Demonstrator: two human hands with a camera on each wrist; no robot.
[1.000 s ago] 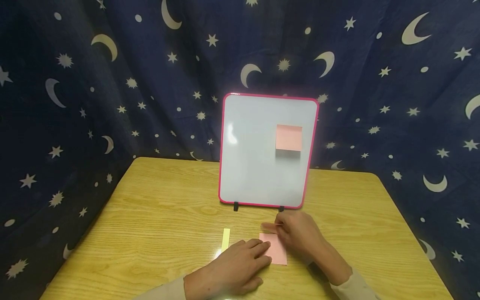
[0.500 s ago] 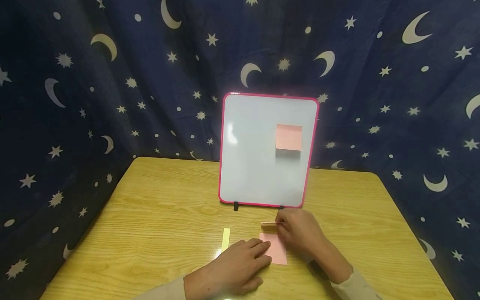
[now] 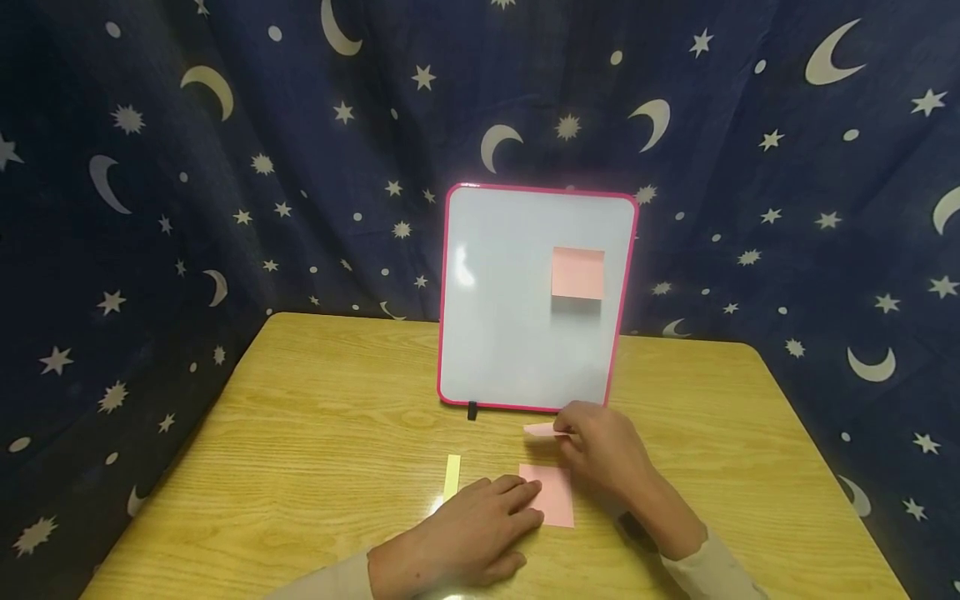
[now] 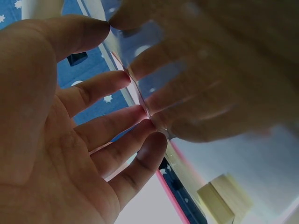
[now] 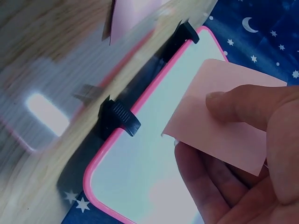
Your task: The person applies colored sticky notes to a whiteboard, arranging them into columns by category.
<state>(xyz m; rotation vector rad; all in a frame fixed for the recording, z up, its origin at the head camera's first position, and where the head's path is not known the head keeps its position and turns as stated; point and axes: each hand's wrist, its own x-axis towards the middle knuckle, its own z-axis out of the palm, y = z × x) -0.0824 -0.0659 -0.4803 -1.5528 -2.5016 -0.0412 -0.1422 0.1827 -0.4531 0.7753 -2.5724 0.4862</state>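
Note:
In the right wrist view my right hand [image 5: 247, 116] pinches a pink sticky note [image 5: 233, 135] between thumb and fingers. The head view shows that note edge-on, raised above a square pink sticky note pad [image 3: 557, 498] that lies on the table. My left hand [image 3: 472, 529] rests there with its fingertips on the left part of the pad, covering some of it. Its fingers are spread and loosely extended in the left wrist view, where the tabletop mirrors the hand. Another pink sticky note [image 3: 577, 273] hangs on the upper right of a pink-framed whiteboard [image 3: 498, 333].
The whiteboard stands tilted back on black stand feet [image 3: 472, 411]. A narrow yellow strip [image 3: 452, 477] lies just beyond my left hand, partly hidden by it. A dark blue curtain [image 3: 300, 167] with moons and stars surrounds the wooden table [image 3: 322, 417].
My right hand has lifted slightly up and away from the pad toward the whiteboard with the pink sticky note. My left hand has stayed in place.

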